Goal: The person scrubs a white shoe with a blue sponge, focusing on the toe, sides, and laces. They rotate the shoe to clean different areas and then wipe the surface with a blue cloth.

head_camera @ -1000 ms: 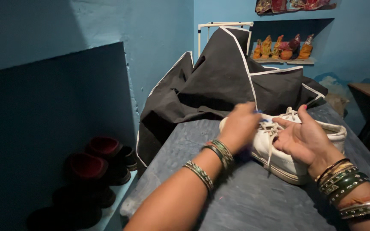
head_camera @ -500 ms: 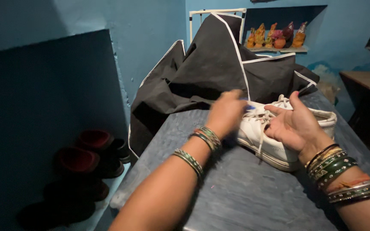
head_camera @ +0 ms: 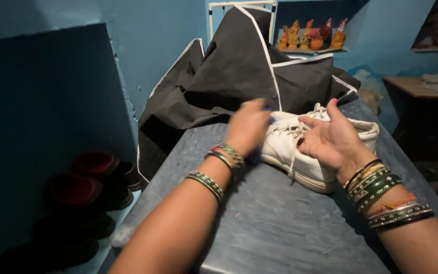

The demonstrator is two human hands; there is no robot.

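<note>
Centrally, white shoe (head_camera: 320,152) on grey worktop (head_camera: 280,223), toe toward 9 o'clock. Left hand (head_camera: 248,127) blurred over toe end, grip impossible to tell. Right hand (head_camera: 330,139) open, palm up, fingers spread, touching laces (head_camera: 294,133). Black cloth cover (head_camera: 244,76) heaped at 12 o'clock. Dark shoes (head_camera: 84,177) low at 9 o'clock.

Both forearms are bare, with no sleeves. The left hand (head_camera: 248,128) has green and gold bangles in two groups. The right hand (head_camera: 330,139) has a thick stack of green, gold, orange and silver bangles.
</note>
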